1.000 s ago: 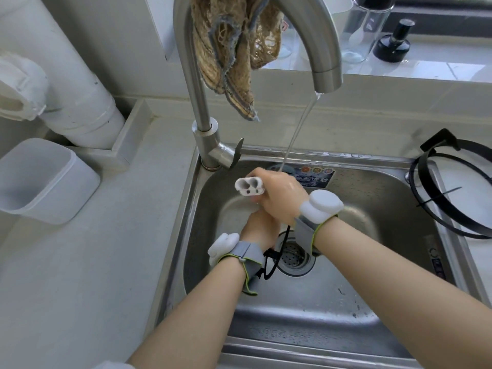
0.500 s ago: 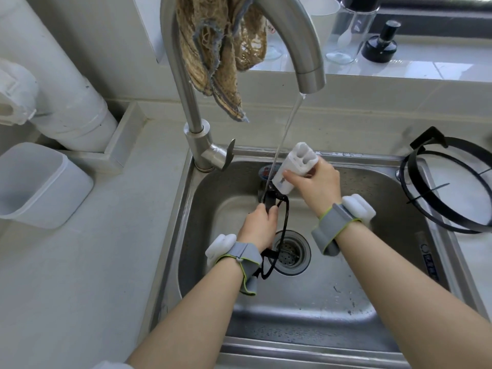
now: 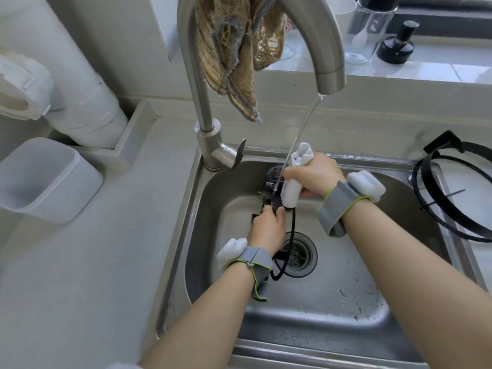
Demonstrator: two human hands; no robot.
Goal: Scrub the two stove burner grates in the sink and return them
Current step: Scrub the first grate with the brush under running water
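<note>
Gripping one grate (image 3: pixel 273 202) with the left hand (image 3: pixel 267 230), fingers curled round its black frame, and holding it upright on its edge inside the sink (image 3: pixel 346 328), just above the drain (image 3: pixel 298 255). Wrapping the right hand (image 3: pixel 315 177) fully round a white brush (image 3: pixel 290 191), with the lower end of it just at the upper part of the grate. Letting a thin water stream (image 3: pixel 306 123) from the faucet (image 3: pixel 330 62) fall beside the brush. Leaving the second grate (image 3: pixel 444 143) flat on the counter (image 3: pixel 474 187), right of the sink. Noticing a brown cloth (image 3: pixel 234 57) hanging over the faucet.
</note>
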